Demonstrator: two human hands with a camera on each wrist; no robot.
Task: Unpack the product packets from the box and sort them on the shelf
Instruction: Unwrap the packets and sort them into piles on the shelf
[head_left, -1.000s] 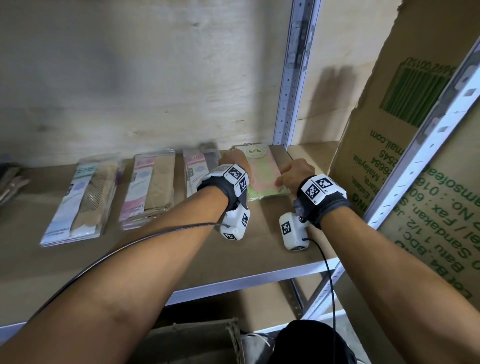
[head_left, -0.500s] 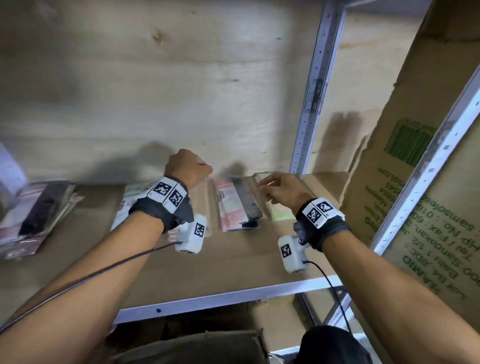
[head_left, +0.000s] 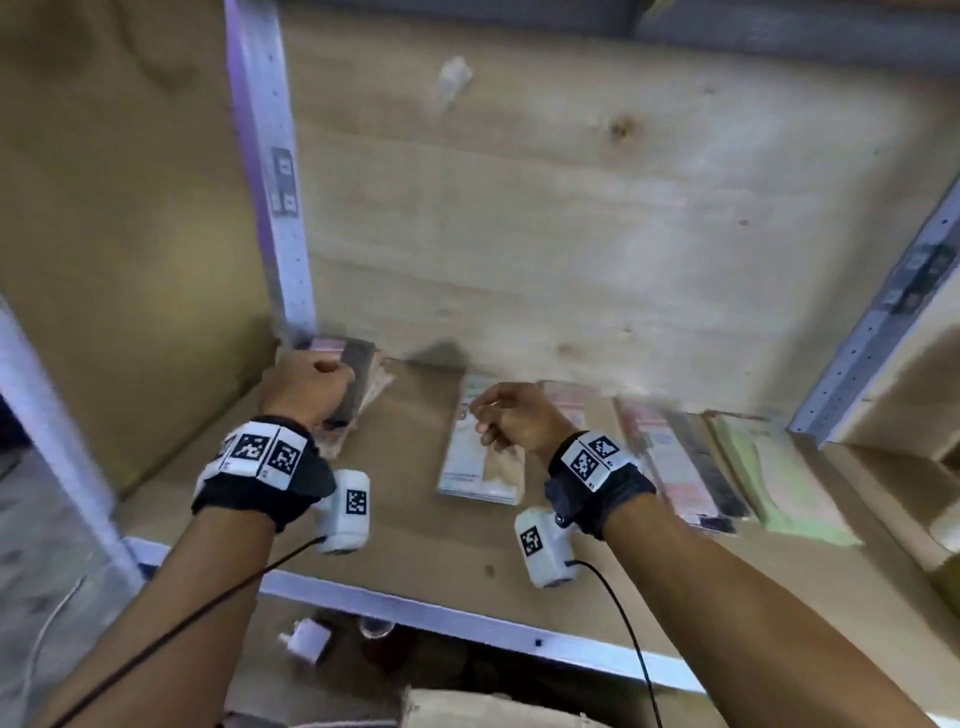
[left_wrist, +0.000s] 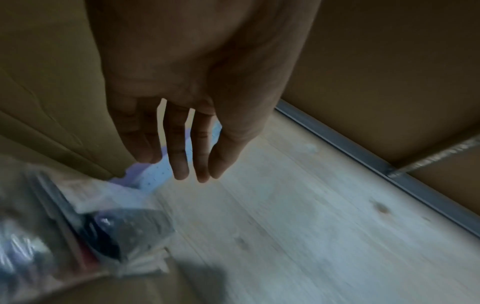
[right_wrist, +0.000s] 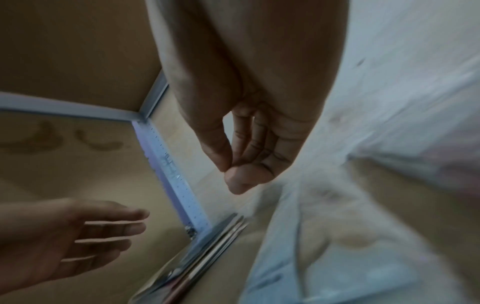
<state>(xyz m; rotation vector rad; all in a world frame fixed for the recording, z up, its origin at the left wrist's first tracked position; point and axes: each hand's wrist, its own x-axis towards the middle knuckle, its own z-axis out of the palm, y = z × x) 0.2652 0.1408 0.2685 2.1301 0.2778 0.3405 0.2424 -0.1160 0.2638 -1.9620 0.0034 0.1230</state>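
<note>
Since half a second ago my view has swung left: the cardboard box that filled the right edge is out of sight, and the shelf's left upright (head_left: 270, 171) now stands in the middle-left. My left hand (head_left: 306, 387) has travelled from the middle packets to the far left corner, where it hovers over the dark packet stack (head_left: 358, 384) beside that upright. From the left wrist view its fingers (left_wrist: 179, 144) hang straight and spread, holding nothing, with the stack (left_wrist: 122, 230) below and blurred. My right hand (head_left: 511, 415) has moved left too and sits above the beige packet (head_left: 480, 467); its grip is narrow, thumb tip against the curled fingers (right_wrist: 246, 176), and I see nothing caught between them.

On the shelf board (head_left: 415, 519), to the right of the beige packet, lie a pink-and-black packet (head_left: 675, 462) and a pale green packet (head_left: 779, 483), each close beside the next. The right upright (head_left: 878, 322) bounds that end. Below the shelf's front rail, a small white object (head_left: 306, 636) and the top of a brown carton (head_left: 493, 709) show, both too blurred to tell more.
</note>
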